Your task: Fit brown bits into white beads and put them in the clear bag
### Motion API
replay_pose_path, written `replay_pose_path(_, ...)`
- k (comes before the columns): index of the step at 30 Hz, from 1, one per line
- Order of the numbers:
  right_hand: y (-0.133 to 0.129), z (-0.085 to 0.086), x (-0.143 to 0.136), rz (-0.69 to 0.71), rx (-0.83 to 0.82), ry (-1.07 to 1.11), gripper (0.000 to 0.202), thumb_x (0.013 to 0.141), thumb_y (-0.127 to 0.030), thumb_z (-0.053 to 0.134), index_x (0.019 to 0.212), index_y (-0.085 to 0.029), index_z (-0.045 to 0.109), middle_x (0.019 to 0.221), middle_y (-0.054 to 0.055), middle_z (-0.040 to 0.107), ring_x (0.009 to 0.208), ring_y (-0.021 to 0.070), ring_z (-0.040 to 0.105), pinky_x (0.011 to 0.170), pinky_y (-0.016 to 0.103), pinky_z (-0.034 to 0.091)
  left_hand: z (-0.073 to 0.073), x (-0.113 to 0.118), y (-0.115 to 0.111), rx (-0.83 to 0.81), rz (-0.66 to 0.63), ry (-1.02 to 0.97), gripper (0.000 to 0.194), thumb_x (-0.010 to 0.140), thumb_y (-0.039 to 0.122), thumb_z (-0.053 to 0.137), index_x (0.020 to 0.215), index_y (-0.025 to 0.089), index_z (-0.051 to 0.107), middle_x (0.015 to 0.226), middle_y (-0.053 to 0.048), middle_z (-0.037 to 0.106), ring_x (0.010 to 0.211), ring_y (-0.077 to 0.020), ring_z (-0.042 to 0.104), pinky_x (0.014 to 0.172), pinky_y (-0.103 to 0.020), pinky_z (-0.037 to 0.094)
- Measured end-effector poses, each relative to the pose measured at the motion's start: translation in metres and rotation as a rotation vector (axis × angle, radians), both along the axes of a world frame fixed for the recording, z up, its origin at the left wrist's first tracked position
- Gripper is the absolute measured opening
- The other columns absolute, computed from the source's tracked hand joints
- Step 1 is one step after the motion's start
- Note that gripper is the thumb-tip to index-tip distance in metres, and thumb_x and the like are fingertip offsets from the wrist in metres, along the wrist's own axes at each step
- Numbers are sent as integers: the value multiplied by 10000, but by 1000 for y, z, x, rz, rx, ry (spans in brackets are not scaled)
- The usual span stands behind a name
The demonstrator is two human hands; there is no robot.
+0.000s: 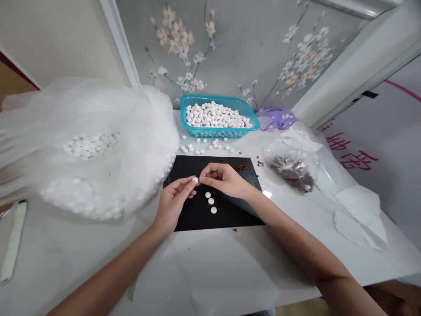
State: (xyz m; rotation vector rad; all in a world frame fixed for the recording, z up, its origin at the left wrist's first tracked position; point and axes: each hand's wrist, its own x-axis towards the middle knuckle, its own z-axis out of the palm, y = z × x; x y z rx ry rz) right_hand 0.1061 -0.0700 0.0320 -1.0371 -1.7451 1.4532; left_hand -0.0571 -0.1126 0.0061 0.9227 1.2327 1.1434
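Observation:
Between the thumb and fingers of my left hand (174,199) is a small white ball (195,180). My right hand (223,179) is pinched right beside that ball, its fingertips almost touching it; whatever they hold is too small to make out. Both hands are over a black mat (194,215). Three more white balls lie in a short row on the mat, one of them a white ball (213,210) nearest me. Small dark reddish-brown bits (240,167) are heaped near the mat's far right corner, partly behind my right hand.
Behind the mat stands a blue plastic basket (220,132) full of white balls, with several loose ones in front. A big translucent bag (131,114) of balls fills the left. To the right are a clear bag (292,169) of dark bits, a purple packet (276,118) and white paper (362,210).

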Motion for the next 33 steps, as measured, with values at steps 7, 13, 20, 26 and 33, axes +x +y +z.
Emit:
replay_pose_path(7, 1, -11, 0, -7, 19, 128, 232, 744, -369, 649, 772, -149, 583, 634, -15, 575, 487, 59, 425, 453, 207, 306, -1, -2, 1, -29, -17, -38, 269, 702, 360, 678, 925, 210, 696, 862, -28, 693, 663, -89, 546, 657, -210, 457)
replay_pose_path(13, 0, -14, -1, -23, 25, 176, 231, 726, -359, 671, 745, -146, 585, 601, -23, 561, 463, 54, 405, 434, 206, 283, 0, -3, 0, -19, -43, -53, 254, 720, 355, 664, 916, 196, 694, 849, -36, 690, 655, -85, 525, 644, -203, 442)
replay_pose_path(20, 1, -18, -2, -22, 13, 184, 253, 712, -386, 679, 747, -157, 579, 618, -23, 578, 470, 55, 429, 428, 200, 298, -1, -3, 0, 3, -39, -14, 268, 716, 370, 660, 914, 192, 692, 837, -42, 686, 672, -108, 547, 667, -234, 459)
replay_pose_path(26, 2, -20, -2, -11, -6, 209, 257, 701, -387, 688, 753, -161, 576, 658, -5, 616, 546, 86, 545, 457, 203, 362, 1, -2, -1, 11, -46, 26, 296, 704, 392, 664, 912, 183, 691, 851, -59, 694, 685, -129, 566, 675, -261, 473)
replay_pose_path(33, 3, -25, -2, 17, -38, 197, 283, 705, -401, 679, 764, -170, 527, 670, 1, 621, 584, 108, 581, 473, 207, 383, 0, -4, 0, 4, -92, 11, 269, 716, 373, 660, 914, 194, 688, 855, -46, 701, 710, -118, 573, 703, -241, 461)
